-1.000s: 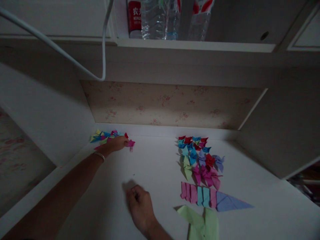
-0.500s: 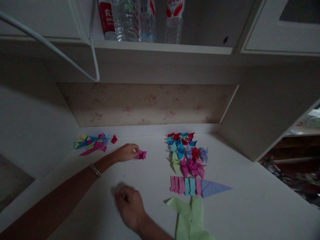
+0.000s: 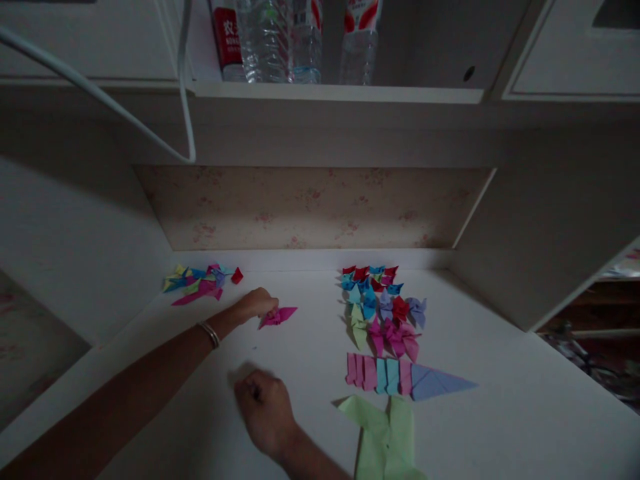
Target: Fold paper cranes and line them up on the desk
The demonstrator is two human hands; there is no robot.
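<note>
My left hand (image 3: 256, 304), with a bracelet at the wrist, is closed at the left end of a magenta origami piece (image 3: 280, 317) with pointed ends, low over the white tabletop. The fingertips partly hide it. My right hand (image 3: 266, 408) rests nearer to me, curled into a loose fist with nothing showing in it. Behind my left hand lies a heap of coloured origami pieces (image 3: 203, 285), with a small red piece (image 3: 237, 275) beside it. To the right, small origami figures (image 3: 385, 307) stand grouped in rows.
In front of the rows lies a strip of pink and turquoise folded papers (image 3: 373, 373) ending in a lilac paper point (image 3: 440, 383). Nearer is a large light-green folded paper (image 3: 387, 433). A white cable (image 3: 125, 113) hangs at upper left; plastic bottles (image 3: 360, 50) stand on the shelf above.
The magenta piece has turned in my left hand and now shows a longer, pointed shape. My right fist stays in about the same place. The whole view has shifted slightly.
</note>
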